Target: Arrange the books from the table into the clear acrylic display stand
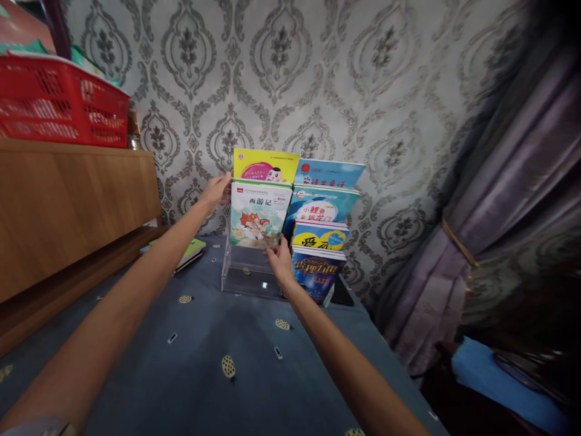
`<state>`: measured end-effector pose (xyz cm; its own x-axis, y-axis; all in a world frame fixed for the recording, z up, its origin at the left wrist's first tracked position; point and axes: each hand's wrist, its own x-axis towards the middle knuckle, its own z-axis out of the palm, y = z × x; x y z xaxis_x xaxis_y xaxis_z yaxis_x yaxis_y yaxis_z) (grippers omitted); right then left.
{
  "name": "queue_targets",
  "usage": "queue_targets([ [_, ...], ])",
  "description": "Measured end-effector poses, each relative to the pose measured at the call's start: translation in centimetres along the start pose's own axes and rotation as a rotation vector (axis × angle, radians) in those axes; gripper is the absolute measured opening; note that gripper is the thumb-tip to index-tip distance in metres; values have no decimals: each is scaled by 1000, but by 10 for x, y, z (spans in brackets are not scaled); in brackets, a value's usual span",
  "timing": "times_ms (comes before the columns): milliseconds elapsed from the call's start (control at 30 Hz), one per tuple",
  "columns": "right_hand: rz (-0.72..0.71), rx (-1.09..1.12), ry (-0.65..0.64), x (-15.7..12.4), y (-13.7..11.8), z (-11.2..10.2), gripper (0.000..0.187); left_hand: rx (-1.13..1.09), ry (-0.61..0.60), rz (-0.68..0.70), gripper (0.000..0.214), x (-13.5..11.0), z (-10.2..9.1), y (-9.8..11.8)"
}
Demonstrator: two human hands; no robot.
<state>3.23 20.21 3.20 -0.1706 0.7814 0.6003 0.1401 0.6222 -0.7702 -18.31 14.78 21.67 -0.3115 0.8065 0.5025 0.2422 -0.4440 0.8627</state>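
Observation:
A clear acrylic book rack [247, 280] stands on the dark blue cloth, with books in stepped rows. In its left column, a picture book with a fox-like figure on a pale green cover [261, 212] stands in front of a yellow book [265, 160]. My left hand [218, 191] is closed at that picture book's upper left edge, its fingertips partly hidden. At the lower right corner of the same book, my right hand [279, 261] pinches the cover's edge. Beside it on the right are light blue [331, 172], teal [347, 203], blue-and-yellow [342, 236] and dark blue [315, 281] books.
A few books [193, 251] lie flat left of the rack, near a wooden cabinet [77, 212] topped by a red plastic basket [104, 112]. Patterned wallpaper [281, 72] rises behind. A tied curtain [436, 290] hangs at right, and a dark flat object [342, 293] lies behind the rack.

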Motion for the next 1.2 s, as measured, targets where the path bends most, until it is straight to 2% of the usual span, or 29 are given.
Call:
queue_targets([
  [100,84,53,-18,-3,-5,-3,73,-20,-24,43,48,-9,0,-15],
  [200,81,74,-28,-13,-6,-4,71,33,-69,52,53,-16,2,-32],
  [367,60,27,-65,-48,1,3,69,29,-57,46,58,-17,3,-44],
  [533,42,-30,-164,-89,12,8,65,24,-60,49,53,-16,3,-46],
  [700,84,-66,-243,-124,27,8,63,36,-22,60,37,-23,8,-53],
  [867,126,-35,-268,-147,38,7,65,208,73,122,24,-26,12,-60],
  [1000,144,20,-254,-151,39,4,63,475,118,201,17,-35,12,-71],
  [1100,157,45,-269,-150,37,3,63,641,108,214,33,-52,9,-87],
  [1200,163,50,-291,-151,37,2,62,705,78,206,52,-79,5,-107],
])
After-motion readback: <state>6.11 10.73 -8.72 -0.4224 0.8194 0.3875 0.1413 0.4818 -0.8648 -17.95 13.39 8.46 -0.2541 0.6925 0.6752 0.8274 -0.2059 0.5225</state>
